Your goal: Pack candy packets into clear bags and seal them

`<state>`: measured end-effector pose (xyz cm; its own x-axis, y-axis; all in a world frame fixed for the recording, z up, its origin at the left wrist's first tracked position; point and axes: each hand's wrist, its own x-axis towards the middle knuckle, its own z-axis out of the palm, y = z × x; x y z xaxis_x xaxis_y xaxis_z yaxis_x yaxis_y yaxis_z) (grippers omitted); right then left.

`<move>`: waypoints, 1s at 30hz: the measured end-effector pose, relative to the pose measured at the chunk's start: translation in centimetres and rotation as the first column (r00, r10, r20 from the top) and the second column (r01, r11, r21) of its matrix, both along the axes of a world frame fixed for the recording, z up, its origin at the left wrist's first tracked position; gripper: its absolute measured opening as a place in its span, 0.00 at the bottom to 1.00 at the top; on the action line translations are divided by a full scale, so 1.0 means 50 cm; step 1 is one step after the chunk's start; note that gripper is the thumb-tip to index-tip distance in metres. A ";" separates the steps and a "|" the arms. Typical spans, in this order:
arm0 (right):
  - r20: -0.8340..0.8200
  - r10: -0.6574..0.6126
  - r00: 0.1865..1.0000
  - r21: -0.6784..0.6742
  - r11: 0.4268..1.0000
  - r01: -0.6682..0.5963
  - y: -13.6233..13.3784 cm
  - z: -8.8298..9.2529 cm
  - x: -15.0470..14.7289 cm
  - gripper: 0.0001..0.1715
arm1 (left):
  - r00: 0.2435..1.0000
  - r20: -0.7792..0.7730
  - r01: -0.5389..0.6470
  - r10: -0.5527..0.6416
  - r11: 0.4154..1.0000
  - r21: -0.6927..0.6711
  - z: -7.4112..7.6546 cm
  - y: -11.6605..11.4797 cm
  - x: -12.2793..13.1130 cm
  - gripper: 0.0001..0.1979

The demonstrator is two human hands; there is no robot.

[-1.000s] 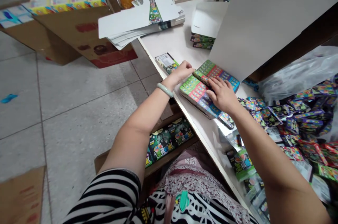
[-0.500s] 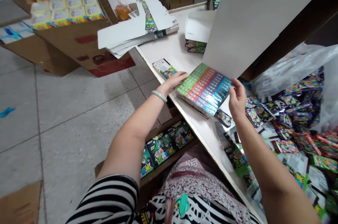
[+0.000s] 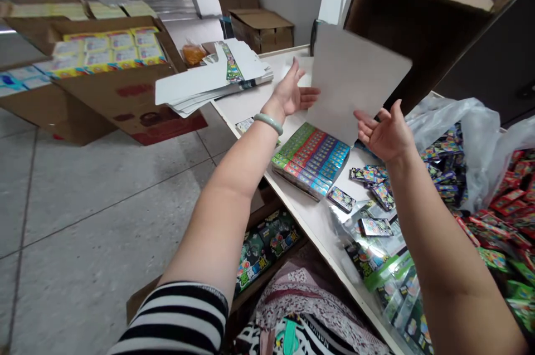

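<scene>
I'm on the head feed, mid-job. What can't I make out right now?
All in the head view:
- Whether the left hand touches the white panel: one angle can't settle it.
- Underside of the box block: hidden by the block itself.
- Fine print on the loose packet: too small.
- Packs below the table: partly behind the left arm.
- Red packets: cut off, right edge.

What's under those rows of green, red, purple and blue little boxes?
The little boxes sit on the white table; its top shows around them. I can't see what's directly beneath, because they cover it.
</scene>
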<state>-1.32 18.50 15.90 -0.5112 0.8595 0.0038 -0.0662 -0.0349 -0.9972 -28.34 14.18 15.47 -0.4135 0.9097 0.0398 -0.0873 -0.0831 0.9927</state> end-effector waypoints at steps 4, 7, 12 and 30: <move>0.079 0.188 0.979 -0.127 0.976 -0.178 -0.085 0.004 0.041 0.39 | 0.975 0.017 0.223 -0.223 0.966 -0.132 -0.005 -0.096 -0.002 0.39; 0.126 0.220 0.967 -0.138 0.969 -0.202 -0.122 -0.022 0.055 0.35 | 0.920 0.036 0.392 -0.391 0.909 -0.144 -0.040 -0.192 -0.014 0.32; 0.229 0.058 0.972 0.325 0.937 -0.132 -0.133 -0.088 0.044 0.45 | 0.931 -0.154 0.321 -0.332 0.943 -0.090 -0.090 -0.255 -0.009 0.45; 0.564 -0.117 0.818 0.571 0.770 -0.283 -0.270 -0.198 0.056 0.40 | 0.656 -0.717 0.152 -0.236 0.972 -0.180 -0.167 -0.271 -0.037 0.27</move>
<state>1.50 4.98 6.01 -0.6634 0.7196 0.2051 0.4557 0.6060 -0.6521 -30.19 0.64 7.14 -0.1036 0.9818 0.1593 0.6638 -0.0510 0.7462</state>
